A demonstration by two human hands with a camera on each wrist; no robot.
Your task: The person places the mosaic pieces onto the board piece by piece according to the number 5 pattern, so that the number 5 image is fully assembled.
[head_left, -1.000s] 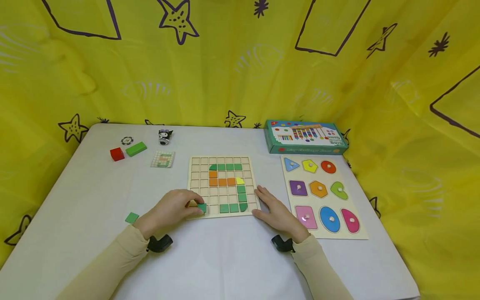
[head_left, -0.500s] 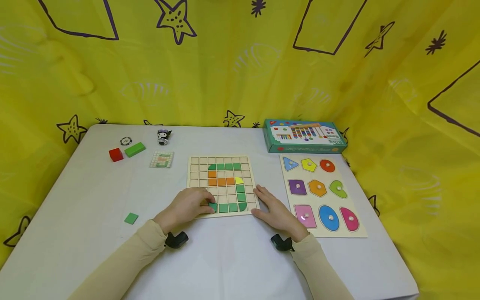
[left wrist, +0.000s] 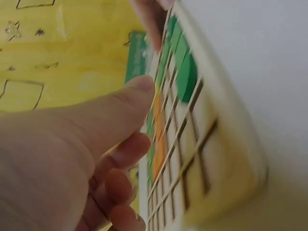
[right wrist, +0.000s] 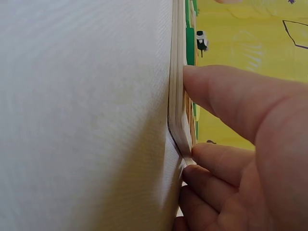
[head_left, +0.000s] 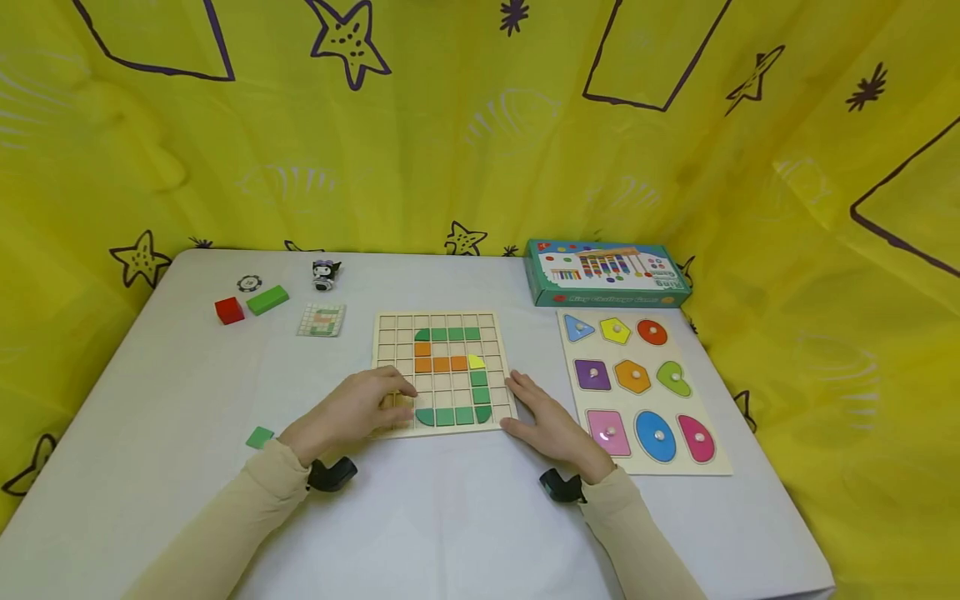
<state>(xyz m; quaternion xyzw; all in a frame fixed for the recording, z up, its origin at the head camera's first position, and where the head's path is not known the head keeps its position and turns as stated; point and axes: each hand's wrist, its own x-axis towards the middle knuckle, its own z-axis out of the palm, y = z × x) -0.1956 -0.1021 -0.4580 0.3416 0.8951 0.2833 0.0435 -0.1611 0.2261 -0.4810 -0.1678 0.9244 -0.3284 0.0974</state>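
A wooden grid board [head_left: 442, 381] lies mid-table, bearing green, orange and yellow tiles laid out like a 5. My left hand [head_left: 348, 408] is over its lower left part, thumb and fingers apart and holding nothing. Just right of those fingertips, a round-cornered green tile [head_left: 425, 417] sits at the left end of the bottom green row; the left wrist view shows this tile [left wrist: 187, 79] too. My right hand [head_left: 551, 429] rests against the board's right edge, its thumb touching the near right corner. One loose green square tile [head_left: 259, 437] lies beside my left wrist.
A small pattern card [head_left: 322, 320] lies left of the board. Farther back are a red cube [head_left: 229, 311], a green block [head_left: 267, 300], a poker chip [head_left: 250, 283] and a figurine [head_left: 325, 274]. On the right are a game box [head_left: 606, 298] and a knobbed shape puzzle [head_left: 652, 396].
My left hand slid the green tile rightward to the end of the bottom row, let it go and drew back slightly left. The right hand has stayed at the board's edge.
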